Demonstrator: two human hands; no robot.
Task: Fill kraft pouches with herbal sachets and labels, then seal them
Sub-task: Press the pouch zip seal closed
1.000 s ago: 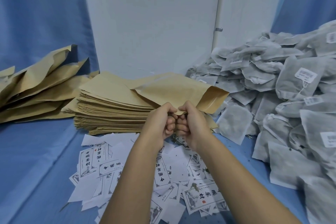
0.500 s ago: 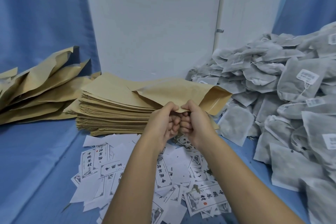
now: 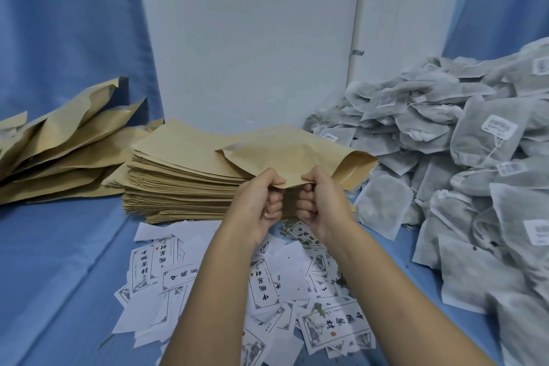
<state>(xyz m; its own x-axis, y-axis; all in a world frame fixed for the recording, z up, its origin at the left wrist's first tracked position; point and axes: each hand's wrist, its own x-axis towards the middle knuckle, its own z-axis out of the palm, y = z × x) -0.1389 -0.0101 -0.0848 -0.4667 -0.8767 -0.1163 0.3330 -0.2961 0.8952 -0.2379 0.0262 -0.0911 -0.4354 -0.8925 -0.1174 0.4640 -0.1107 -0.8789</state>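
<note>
At nine o'clock from the hands, a loose pile of bulging pouches point(image 3: 59, 151) is seen on the blue cloth point(image 3: 59, 261), with a stack of flat pouches point(image 3: 178, 175) just to its right. One kraft pouch point(image 3: 297, 154) is held over the stack's right end, at twelve o'clock from the hands, lying lengthways left to right. Its near edge is pinched by the left hand point(image 3: 258, 202), thumb on top and fingers curled beneath. The edge is pinched the same way by the right hand point(image 3: 322, 202), with a short gap left between the two.

Sealing of the mouth is judged to be the step in hand. Air should first be eased out, and the two lips kept level. The strip is best pressed from the middle outward in overlapping pinches. Labels point(image 3: 267, 285) are scattered at six o'clock, and sachets point(image 3: 463, 175) are heaped at three o'clock.
</note>
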